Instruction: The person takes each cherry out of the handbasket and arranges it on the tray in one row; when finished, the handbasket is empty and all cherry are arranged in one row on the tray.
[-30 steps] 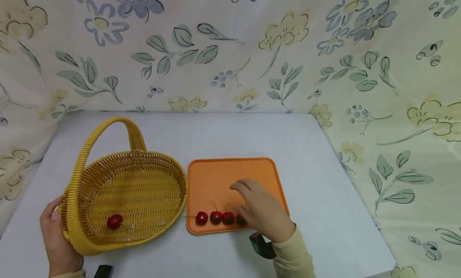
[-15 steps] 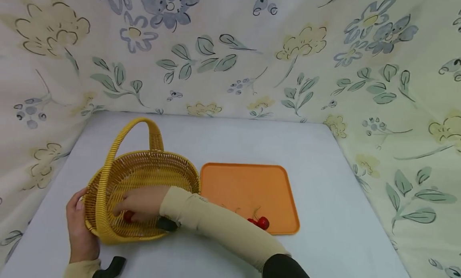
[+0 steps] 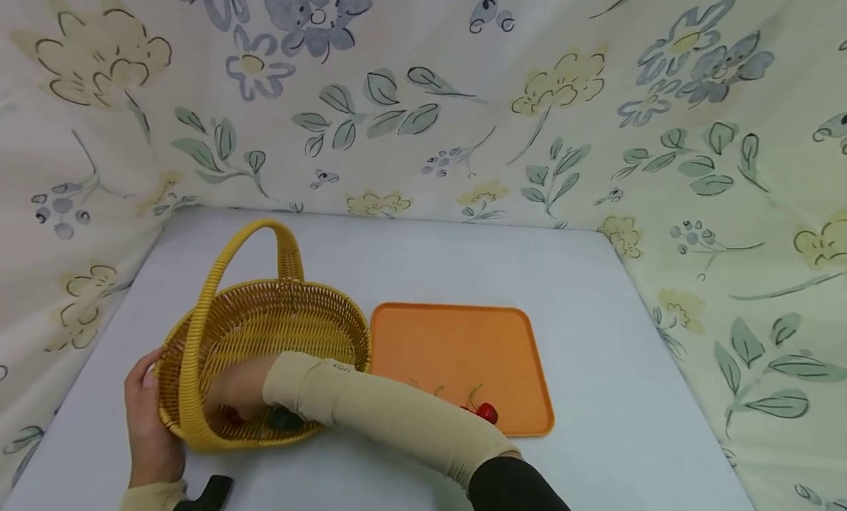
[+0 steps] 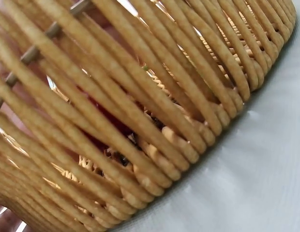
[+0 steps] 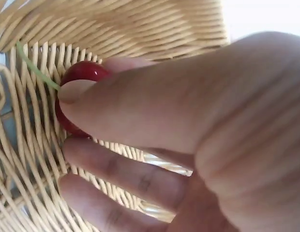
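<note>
A yellow woven basket (image 3: pixel 265 294) with a tall handle stands at the table's left. My left hand (image 3: pixel 142 415) grips its near-left rim. My right hand (image 3: pixel 231 402) reaches across into the basket, its beige sleeve lying over the rim. In the right wrist view its thumb (image 5: pixel 140 111) and a finger pinch a red cherry (image 5: pixel 77 77) against the basket floor (image 5: pixel 38 159). In the left wrist view the basket wall (image 4: pixel 188 96) fills the frame, with red showing through the weave. An orange tray (image 3: pixel 456 342) beside the basket holds cherries (image 3: pixel 486 412), partly hidden by my arm.
Grey table top (image 3: pixel 595 393) runs out to the right of the tray. Floral cloth (image 3: pixel 423 114) hangs behind and on both sides of the table. A black strap (image 3: pixel 212 491) shows at my left wrist.
My right hand left the row of cherries on the tray and crossed left into the basket with a cherry. My left hand stays on the basket rim.
</note>
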Demonstrator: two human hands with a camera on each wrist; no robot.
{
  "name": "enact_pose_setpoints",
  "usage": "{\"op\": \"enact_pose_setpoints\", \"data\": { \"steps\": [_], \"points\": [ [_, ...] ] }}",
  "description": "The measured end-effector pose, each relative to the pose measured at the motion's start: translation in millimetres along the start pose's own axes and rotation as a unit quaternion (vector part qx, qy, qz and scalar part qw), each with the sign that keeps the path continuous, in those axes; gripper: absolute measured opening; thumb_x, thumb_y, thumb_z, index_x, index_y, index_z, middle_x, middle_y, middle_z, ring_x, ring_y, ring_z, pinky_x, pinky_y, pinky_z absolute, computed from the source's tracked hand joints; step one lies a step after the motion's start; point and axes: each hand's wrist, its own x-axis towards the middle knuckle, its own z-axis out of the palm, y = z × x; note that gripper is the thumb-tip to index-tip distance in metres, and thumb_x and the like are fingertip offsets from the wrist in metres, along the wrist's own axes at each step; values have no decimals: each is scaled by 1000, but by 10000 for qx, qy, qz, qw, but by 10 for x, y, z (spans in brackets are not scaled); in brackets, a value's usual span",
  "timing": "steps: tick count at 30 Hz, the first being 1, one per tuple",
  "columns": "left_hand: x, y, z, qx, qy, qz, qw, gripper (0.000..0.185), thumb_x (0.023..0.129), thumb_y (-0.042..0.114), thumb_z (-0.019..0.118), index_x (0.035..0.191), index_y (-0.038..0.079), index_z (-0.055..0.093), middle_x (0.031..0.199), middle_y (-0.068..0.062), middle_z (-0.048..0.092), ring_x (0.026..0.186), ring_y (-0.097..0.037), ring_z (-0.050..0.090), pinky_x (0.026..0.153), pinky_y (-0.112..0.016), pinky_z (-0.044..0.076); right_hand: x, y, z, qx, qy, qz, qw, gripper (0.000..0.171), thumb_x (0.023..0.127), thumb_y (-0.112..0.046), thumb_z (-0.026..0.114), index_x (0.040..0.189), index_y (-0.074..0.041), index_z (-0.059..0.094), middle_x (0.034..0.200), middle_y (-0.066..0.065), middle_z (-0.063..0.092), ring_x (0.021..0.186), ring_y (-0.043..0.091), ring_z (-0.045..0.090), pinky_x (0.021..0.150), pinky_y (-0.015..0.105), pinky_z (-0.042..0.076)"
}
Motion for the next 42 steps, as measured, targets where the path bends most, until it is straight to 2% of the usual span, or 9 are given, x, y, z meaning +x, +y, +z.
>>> {"op": "enact_pose_setpoints", "data": {
  "steps": [6,9,12,18,22,29,32,36,42],
  "points": [
    [38,-42,38,117,-35,-73,9999,40,104,29,36,141,15,39,136,-2,38,114,-11,49,77,-11,47,-419,239,22,430,860,217,9951,26,94,-16,60,119,-22,60,109,-12,57,96,-2,49,79,8,38],
    [42,-40,39,114,-12,-117,9999,40,104,29,37,141,15,40,135,-2,40,110,-10,51,74,-11,48,-891,368,151,915,1872,518,9767,29,95,-25,59,125,-22,59,106,-7,52,89,1,48,73,9,39],
    [44,-3,-1,-28,79,-109,9999,39,103,26,38,140,14,42,133,-4,42,103,-9,54,70,-12,49,-1419,462,392,1800,3042,830,9318,30,97,-24,57,127,-20,59,105,-1,47,84,3,48,69,9,40],
    [89,74,-124,-827,250,-200,9961,37,102,22,41,138,12,42,136,-6,45,95,-9,59,66,-15,51,-2264,576,1009,3185,4718,1549,8075,34,94,-10,61,127,-11,54,114,5,51,89,11,58,76,22,52],
    [109,94,-210,-1685,149,-19,9856,37,101,16,45,137,7,41,140,-11,42,99,-15,62,68,-20,54,-2555,558,1430,3276,5062,2338,7627,41,91,-4,63,130,-11,52,118,4,56,91,14,62,78,26,55],
    [80,106,-323,-3028,229,-266,9524,37,99,7,48,136,7,39,144,-9,39,114,-21,59,76,-27,56,-2728,415,1991,3211,4879,3863,7138,38,85,-10,72,121,-7,57,104,3,65,80,11,62,67,23,52],
    [78,119,-312,-3131,262,-293,9489,37,99,4,48,135,8,40,143,-10,41,112,-23,61,75,-29,57,-2713,369,2153,3386,4598,4329,6975,34,85,-18,73,114,-9,58,96,2,66,74,9,60,61,22,50],
    [56,141,-284,-2990,278,-214,9536,36,99,5,48,134,6,42,142,-11,42,106,-22,63,71,-28,57,-2669,337,2318,3592,4242,4606,6921,30,86,-23,73,108,-9,58,89,-1,61,72,8,54,60,22,46],
    [15,100,-266,-2796,319,-174,9594,36,99,7,48,135,4,42,141,-12,43,104,-20,63,70,-26,57,-2661,339,2452,3451,4137,4716,6981,30,84,-21,74,104,-6,58,89,1,54,69,10,46,59,22,42]
  ]
}}
